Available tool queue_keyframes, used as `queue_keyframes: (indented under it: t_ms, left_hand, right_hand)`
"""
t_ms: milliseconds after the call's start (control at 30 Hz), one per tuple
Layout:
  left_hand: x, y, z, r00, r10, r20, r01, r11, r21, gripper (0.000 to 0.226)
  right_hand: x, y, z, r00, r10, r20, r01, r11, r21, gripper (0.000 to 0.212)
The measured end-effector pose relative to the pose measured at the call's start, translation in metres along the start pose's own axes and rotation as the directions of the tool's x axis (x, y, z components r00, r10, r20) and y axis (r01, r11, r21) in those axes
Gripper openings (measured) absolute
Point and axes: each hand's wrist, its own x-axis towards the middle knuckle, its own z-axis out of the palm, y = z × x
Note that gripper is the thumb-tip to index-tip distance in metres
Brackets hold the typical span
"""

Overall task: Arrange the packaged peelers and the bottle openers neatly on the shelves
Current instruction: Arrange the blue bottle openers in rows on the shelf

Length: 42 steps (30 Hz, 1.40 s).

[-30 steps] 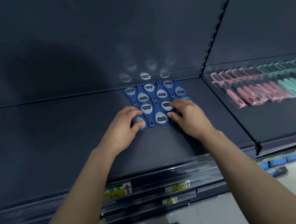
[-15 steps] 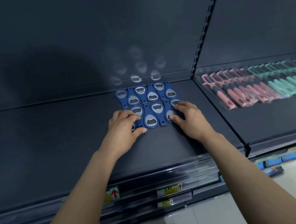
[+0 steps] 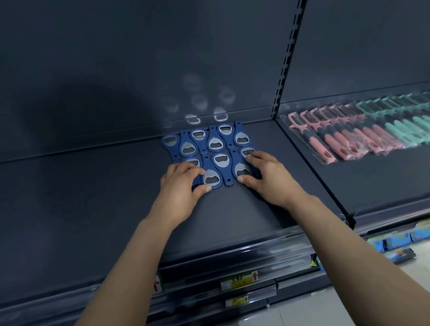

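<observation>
Several blue bottle openers with metal insets lie flat in two tight rows on the dark shelf. My left hand rests on the left end of the front row, thumb against the near edge of an opener. My right hand rests on the right end, fingers over an opener and thumb at its near edge. Both hands press the front row from its two sides. Packaged peelers, pink and teal, lie in a row on the neighbouring shelf at the right.
A perforated upright divides the two shelf bays. Price labels sit on the shelf fronts below. Blue packaged goods lie on a lower shelf at the right, above a pale floor.
The view has shifted a little. My hands have closed in slightly on the front row of openers, staying at its two ends; the rows look tighter.
</observation>
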Motion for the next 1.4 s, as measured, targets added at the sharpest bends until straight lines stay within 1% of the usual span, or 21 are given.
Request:
queue_keyframes:
  t_ms: [567, 700, 800, 933, 1000, 1100, 1200, 1400]
  left_hand:
    - [0.005, -0.006, 0.001, 1.000, -0.017, 0.023, 0.019, 0.996, -0.090, 0.037]
    - [0.001, -0.007, -0.003, 0.999, -0.024, 0.025, 0.027, 0.993, -0.113, 0.045]
    - [-0.004, -0.006, -0.010, 0.999, -0.014, -0.045, 0.009, 0.994, -0.108, 0.045]
    - [-0.013, -0.005, -0.024, 0.983, -0.061, -0.171, 0.040, 0.991, -0.124, 0.036]
    - [-0.018, -0.005, -0.030, 0.974, -0.079, -0.210, 0.056, 0.992, -0.109, 0.034]
    - [-0.028, -0.007, -0.037, 0.959, -0.122, -0.256, 0.102, 0.991, -0.091, 0.032]
    - [-0.042, -0.011, -0.045, 0.939, -0.152, -0.310, 0.134, 0.988, -0.079, 0.030]
    - [-0.078, -0.037, -0.069, 0.933, -0.166, -0.318, 0.158, 0.986, -0.053, 0.029]
  right_hand:
    - [0.001, 0.000, 0.000, 1.000, -0.021, -0.002, 0.021, 1.000, 0.005, 0.065]
    - [-0.001, -0.003, -0.004, 1.000, -0.027, -0.012, 0.027, 0.999, 0.020, 0.064]
    - [-0.004, -0.005, -0.012, 0.998, -0.045, -0.048, 0.045, 0.999, 0.009, 0.057]
    - [-0.005, -0.010, -0.023, 0.990, -0.067, -0.123, 0.068, 0.998, -0.001, 0.047]
    - [-0.005, -0.017, -0.024, 0.987, -0.085, -0.137, 0.087, 0.996, 0.006, 0.046]
    - [-0.005, -0.035, -0.020, 0.986, -0.134, -0.095, 0.136, 0.991, 0.015, 0.048]
    - [-0.006, -0.057, -0.011, 0.976, -0.209, -0.052, 0.208, 0.978, -0.027, 0.048]
    - [-0.015, -0.110, 0.011, 0.961, -0.278, 0.006, 0.278, 0.958, -0.068, 0.047]
